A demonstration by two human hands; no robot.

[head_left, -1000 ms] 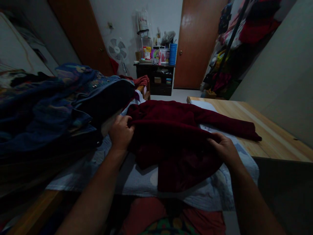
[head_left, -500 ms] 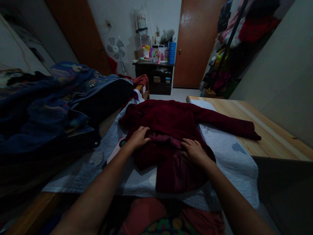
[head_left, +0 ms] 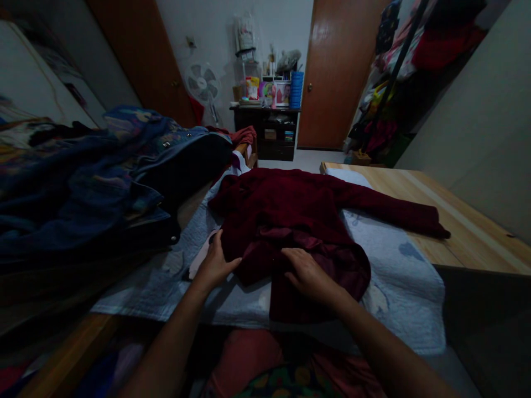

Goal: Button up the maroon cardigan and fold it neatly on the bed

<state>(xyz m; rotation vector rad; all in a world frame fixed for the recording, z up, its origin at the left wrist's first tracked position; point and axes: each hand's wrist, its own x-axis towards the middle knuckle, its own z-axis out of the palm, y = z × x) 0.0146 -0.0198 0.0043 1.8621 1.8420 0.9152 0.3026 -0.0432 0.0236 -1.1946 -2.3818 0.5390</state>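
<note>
A dark red coat (head_left: 286, 196) lies spread on a pale blue patterned cloth (head_left: 398, 287), one sleeve stretched out to the right. Its lower part is open, showing the shinier lining (head_left: 327, 251). My left hand (head_left: 216, 262) is at the coat's lower left edge, thumb and fingers apart. My right hand (head_left: 309, 271) rests on the lower front near the lining, its fingers extended and touching the fabric. Beside my left hand, a small pale pink item (head_left: 203, 257) pokes out from under the coat; what it is I cannot tell.
A heap of denim clothing (head_left: 124, 160) rises on the left. To the right is a wooden tabletop (head_left: 415, 188) under the sleeve's end. Farther off stand a fan (head_left: 203, 83), a dark cabinet (head_left: 265, 132) with several things on it, and hanging clothes (head_left: 440, 47).
Both hands have let go of the raised coat hem, which now lies folded down with the lining showing. They moved inward, then the left shifted to the lower left edge and the right lower.
</note>
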